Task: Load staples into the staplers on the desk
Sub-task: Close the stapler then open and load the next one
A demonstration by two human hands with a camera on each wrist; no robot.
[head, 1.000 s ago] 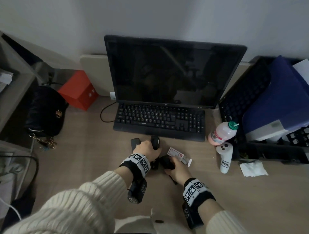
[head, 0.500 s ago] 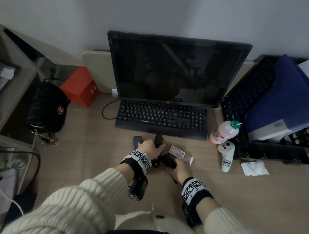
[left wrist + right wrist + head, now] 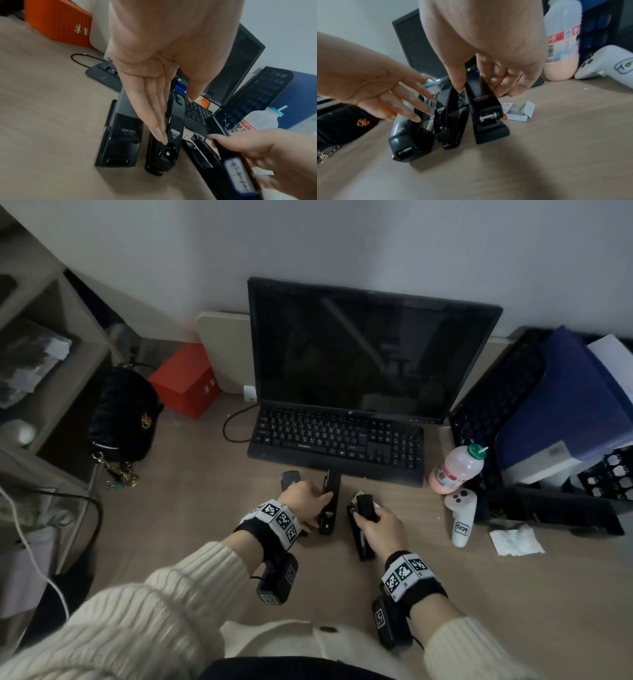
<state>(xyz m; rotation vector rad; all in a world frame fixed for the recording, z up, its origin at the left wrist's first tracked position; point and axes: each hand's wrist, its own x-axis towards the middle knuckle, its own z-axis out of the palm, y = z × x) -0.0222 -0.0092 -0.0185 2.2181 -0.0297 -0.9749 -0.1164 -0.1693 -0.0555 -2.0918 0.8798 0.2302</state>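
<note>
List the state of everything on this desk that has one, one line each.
Right stapler: top arm lifted, gripped by right hand.
Middle stapler: lying on the desk, left hand fingers straight against it.
Left stapler: closed, untouched.
Staple box: flap open.
Monitor: dark.
Bottle: capped, lying tilted.

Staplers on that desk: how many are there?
3, side by side before the keyboard: left stapler lying free, middle stapler under the left hand, right stapler gripped by the right hand.
</note>
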